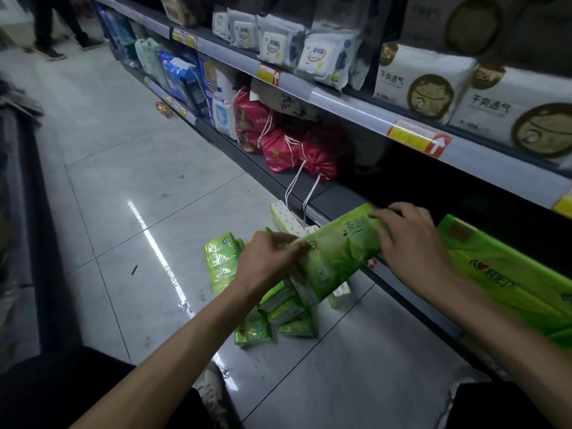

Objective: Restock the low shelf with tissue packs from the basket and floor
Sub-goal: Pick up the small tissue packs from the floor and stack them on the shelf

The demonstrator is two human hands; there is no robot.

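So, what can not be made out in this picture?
Head view:
Back of the low shelf: lost in shadow.
Floor packs: partly hidden by the left hand and held pack; count unclear.
Large green pack: cut by the right edge.
Price labels: print too small.

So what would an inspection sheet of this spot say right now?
Surface: grey tiled floor, shiny, scuffed; dark low shelf partly bare.
Job's things: one green tissue pack held at the shelf edge; more green packs piled on the floor; large green pack on the shelf.
Clutter: red drawstring bags on the shelf, cords hanging over its edge; small dark object on the floor.
Hands: left hand and right hand both hold the tissue pack.
Cables: nothing seen.
Surroundings: white packs on the upper shelf; a person's legs far up the aisle.
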